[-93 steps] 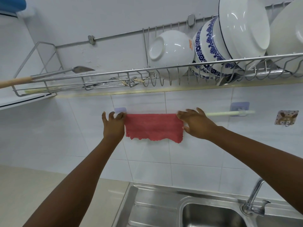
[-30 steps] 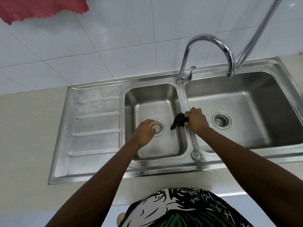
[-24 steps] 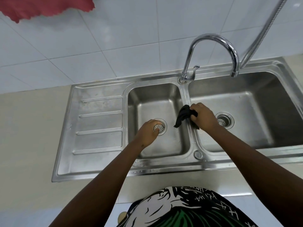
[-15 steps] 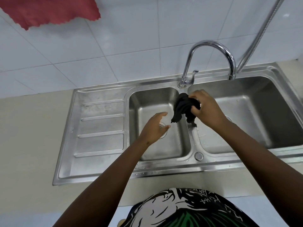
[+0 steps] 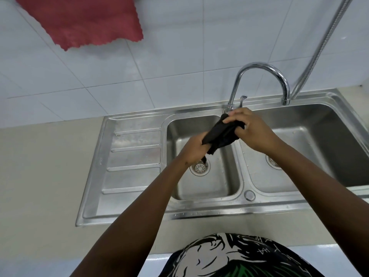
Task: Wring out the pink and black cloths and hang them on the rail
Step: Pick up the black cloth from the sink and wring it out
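At the upper left, the pink cloth (image 5: 83, 21) hangs flat against the white tiled wall, its scalloped lower edge loose; the rail itself lies above the frame, so how it is draped cannot be seen, but that half of the task looks done. Below it, the drainboard of the steel sink (image 5: 127, 156) is bare.

Over the left basin, the left hand (image 5: 192, 149) is closed around the lower end of the black cloth (image 5: 220, 132), a small tail of fabric poking out beneath the fist just above the drain strainer (image 5: 200, 167). The cloth is bunched into a thick roll, and its long axis runs diagonally, from the left fist at the lower left up to the right hand (image 5: 250, 130) at the upper right, near the base of the tap (image 5: 261, 80). The right hand is closed over the upper end, fingers wrapped across the top.

Both hands grip opposite ends, so the wringing of the black cloth appears to be just beginning; no water is visibly running off. Twisting it out and hanging it beside the pink one remain.
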A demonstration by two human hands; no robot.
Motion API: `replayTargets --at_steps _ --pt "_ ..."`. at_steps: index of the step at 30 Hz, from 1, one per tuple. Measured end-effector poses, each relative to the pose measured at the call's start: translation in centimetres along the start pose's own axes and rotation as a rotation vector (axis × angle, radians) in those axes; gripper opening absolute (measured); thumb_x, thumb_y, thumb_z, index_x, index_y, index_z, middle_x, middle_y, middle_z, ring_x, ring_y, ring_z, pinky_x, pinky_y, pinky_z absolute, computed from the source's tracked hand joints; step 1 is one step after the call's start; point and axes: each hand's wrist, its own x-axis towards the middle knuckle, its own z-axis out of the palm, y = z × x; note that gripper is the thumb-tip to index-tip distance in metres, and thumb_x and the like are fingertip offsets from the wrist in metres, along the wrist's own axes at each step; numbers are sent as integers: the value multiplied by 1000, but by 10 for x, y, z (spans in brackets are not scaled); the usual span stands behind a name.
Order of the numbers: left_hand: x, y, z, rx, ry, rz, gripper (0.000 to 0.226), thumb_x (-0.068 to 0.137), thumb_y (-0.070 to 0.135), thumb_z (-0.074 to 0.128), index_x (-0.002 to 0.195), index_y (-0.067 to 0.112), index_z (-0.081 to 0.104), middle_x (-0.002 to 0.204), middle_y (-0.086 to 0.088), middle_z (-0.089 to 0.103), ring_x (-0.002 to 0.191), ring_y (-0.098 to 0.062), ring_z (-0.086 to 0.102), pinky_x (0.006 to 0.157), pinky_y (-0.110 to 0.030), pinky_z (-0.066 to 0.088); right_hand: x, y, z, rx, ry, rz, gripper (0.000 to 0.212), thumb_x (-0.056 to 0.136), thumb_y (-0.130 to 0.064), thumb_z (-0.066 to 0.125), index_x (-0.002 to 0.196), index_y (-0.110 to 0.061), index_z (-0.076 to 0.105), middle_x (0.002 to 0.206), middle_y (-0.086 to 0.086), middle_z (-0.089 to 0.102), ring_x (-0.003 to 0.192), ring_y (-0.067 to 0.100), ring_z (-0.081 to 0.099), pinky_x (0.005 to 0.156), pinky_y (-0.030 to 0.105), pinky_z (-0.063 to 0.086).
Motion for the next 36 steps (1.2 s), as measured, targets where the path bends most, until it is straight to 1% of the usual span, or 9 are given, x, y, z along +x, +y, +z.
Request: replayTargets --at_steps 3,5,8,12,15,18,25,31,36 --pt "-1 7 -13 -27 -69 -53 27 83 4 44 101 14 61 69 -2 63 59 -16 57 56 -34 48 -6 9 10 -165 -210 58 50 73 -13 76 118 -7 54 120 7 43 106 12 44 95 21 35" --pt "0 14 -21 -52 -137 -113 26 87 7 43 104 20 59 75 -1 64 67 -17 60 62 -32 51 -11 13 28 -228 -165 69 52 69 -17 80 109 -5 48 111 3 38 92 16 48 81 25 40" --pt "-1 25 -30 14 -251 -158 25 90 7 43 110 17 55 82 3 62 74 -12 61 66 -24 48 -12 21 52 -313 -20 7 25 77 1 65 95 -1 49 100 13 46 80 23 49 67 26 34" --pt "-8 27 -41 29 -375 -262 18 89 11 43 103 14 54 73 1 52 57 -10 46 54 -23 37 -3 25 61 -401 -51 -107 28 71 18 45 94 1 50 100 23 52 84 30 47 67 35 37" --pt "-14 23 -56 6 -406 -285 7 91 16 49 95 14 55 68 0 48 50 -8 39 47 -20 30 -2 19 58 -360 -87 -153 16 76 8 49 90 1 49 95 21 53 79 23 41 63 33 31" --pt "-19 23 -68 239 -420 -179 31 89 40 62 105 14 58 74 4 54 60 -8 49 52 -18 38 -5 19 56 -384 -120 -185 21 74 -12 62 89 -5 49 92 14 54 79 23 48 61 32 38" --pt "-28 14 -64 735 -200 55 20 95 38 51 102 21 59 80 2 60 76 -20 58 63 -28 38 3 4 54 -702 -244 -57 27 80 -29 62 100 -11 57 90 11 68 81 31 64 62 32 44" --pt "-35 22 -63 1025 66 216 16 95 16 46 109 14 53 81 -10 65 57 -23 49 54 -31 42 19 -9 48 -427 -366 132 19 80 -25 57 65 -15 55 60 3 55 64 24 55 53 27 40" --pt "-30 24 -68 974 3 198 16 97 25 46 107 17 54 79 -1 56 65 -22 54 58 -30 40 19 -6 40 -542 -278 -117 17 72 -25 66 69 -16 52 81 3 51 85 25 52 66 36 47"
